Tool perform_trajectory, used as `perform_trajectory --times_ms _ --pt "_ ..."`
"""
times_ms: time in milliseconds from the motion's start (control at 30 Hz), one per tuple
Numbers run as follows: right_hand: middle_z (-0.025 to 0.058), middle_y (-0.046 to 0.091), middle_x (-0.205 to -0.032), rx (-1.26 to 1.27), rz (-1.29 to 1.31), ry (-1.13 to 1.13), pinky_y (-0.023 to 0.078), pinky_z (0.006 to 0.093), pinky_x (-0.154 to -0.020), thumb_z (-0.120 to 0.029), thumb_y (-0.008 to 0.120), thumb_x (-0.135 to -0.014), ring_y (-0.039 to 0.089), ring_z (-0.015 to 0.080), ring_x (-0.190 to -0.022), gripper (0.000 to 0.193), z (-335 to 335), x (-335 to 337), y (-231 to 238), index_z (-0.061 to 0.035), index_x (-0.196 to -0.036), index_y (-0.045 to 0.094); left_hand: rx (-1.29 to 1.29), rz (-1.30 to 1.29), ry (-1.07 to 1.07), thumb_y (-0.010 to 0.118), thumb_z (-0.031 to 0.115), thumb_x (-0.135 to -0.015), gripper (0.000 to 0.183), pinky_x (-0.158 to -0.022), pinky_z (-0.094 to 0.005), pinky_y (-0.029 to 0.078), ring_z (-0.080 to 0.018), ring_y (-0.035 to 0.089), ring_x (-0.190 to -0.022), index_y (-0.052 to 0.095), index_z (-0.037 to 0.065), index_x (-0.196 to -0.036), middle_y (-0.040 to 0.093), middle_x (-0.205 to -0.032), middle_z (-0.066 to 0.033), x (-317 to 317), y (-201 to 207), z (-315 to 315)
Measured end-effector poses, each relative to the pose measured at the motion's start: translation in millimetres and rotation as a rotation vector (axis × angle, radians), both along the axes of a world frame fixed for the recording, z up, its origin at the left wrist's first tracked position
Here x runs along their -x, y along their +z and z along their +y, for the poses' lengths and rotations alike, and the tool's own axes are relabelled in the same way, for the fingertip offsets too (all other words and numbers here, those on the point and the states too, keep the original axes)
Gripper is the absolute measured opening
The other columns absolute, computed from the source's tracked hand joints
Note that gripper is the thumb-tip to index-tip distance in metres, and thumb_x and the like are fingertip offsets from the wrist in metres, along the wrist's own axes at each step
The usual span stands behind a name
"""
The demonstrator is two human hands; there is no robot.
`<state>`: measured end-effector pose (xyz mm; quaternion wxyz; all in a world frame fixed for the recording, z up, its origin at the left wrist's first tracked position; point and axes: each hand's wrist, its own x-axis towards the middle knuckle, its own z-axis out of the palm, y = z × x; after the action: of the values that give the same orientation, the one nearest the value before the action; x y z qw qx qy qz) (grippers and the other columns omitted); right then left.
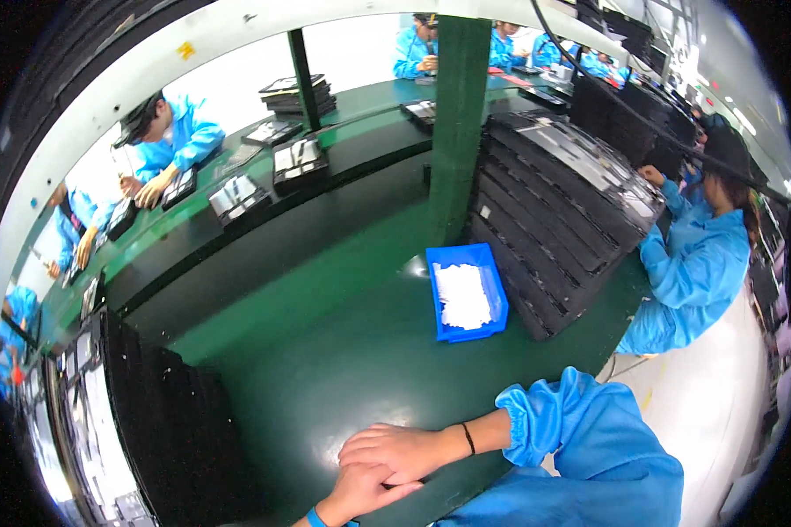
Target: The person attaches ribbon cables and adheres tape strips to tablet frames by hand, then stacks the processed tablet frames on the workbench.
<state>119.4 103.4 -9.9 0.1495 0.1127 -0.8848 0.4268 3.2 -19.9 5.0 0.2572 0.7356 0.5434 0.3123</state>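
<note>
My hands rest together on the green tabletop (299,386) near its front edge, and I see no object in them. My right hand (395,451) reaches in from a blue sleeve with a black band on the wrist. Its fingers lie loosely stretched toward the left, over part of my left hand. My left hand (360,494) comes up from the lower edge, with a blue band at its wrist. One of its digits points out to the right below my right hand, and its other fingers are partly covered.
A blue bin (501,309) of small white pieces stands ahead, beside a tall stack of black trays (536,237). Another black stack (176,422) stands at left. A green post (457,123) rises behind the bin. A co-worker (703,255) in blue stands at right; others sit along the far bench.
</note>
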Motion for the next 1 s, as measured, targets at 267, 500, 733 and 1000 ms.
perform_trajectory --times_ms 267,500,733,1000 --pt "0.0123 0.052 -0.128 0.016 -0.044 0.015 0.036 0.0423 -0.1 -0.017 0.065 -0.073 0.046 0.0294 -0.122 0.052 1.6 1.6 3.5 -0.0034 -0.121 0.053 -0.072 -0.023 0.014 0.075 0.045 -0.077 0.047 -0.053 -0.0355 0.047 -0.0269 0.058 -0.053 0.067 0.0 -0.066 0.059 -0.057 -0.0121 -0.6 0.6 0.1" --pt "0.0118 0.056 -0.123 -0.01 0.024 -0.028 0.039 0.0411 -0.097 -0.019 0.065 -0.071 0.05 0.0278 -0.118 0.051 1.1 1.9 4.2 -0.0023 -0.119 0.056 -0.026 -0.025 -0.012 0.074 0.048 -0.076 0.048 -0.055 -0.0369 0.048 -0.0285 0.06 -0.057 0.069 0.001 -0.069 0.062 -0.061 -0.0127 0.7 3.3 1.1" --pt "0.0116 0.055 -0.123 -0.001 0.015 -0.018 0.038 0.041 -0.097 -0.02 0.064 -0.073 0.049 0.0274 -0.118 0.049 0.8 1.4 4.8 -0.0029 -0.118 0.056 -0.127 -0.087 0.006 0.073 0.048 -0.077 0.049 -0.052 -0.0364 0.047 -0.0274 0.058 -0.052 0.067 0.001 -0.066 0.059 -0.055 -0.0118 -2.1 -3.0 3.2" --pt "0.0127 0.051 -0.127 0.008 -0.071 0.01 0.035 0.0428 -0.101 -0.019 0.063 -0.074 0.045 0.0291 -0.122 0.051 1.0 1.6 1.8 -0.0045 -0.121 0.053 0.031 0.034 -0.005 0.075 0.049 -0.073 0.049 -0.062 -0.0377 0.05 -0.0304 0.064 -0.065 0.071 0.0 -0.074 0.065 -0.066 -0.0135 0.7 2.4 -1.3"
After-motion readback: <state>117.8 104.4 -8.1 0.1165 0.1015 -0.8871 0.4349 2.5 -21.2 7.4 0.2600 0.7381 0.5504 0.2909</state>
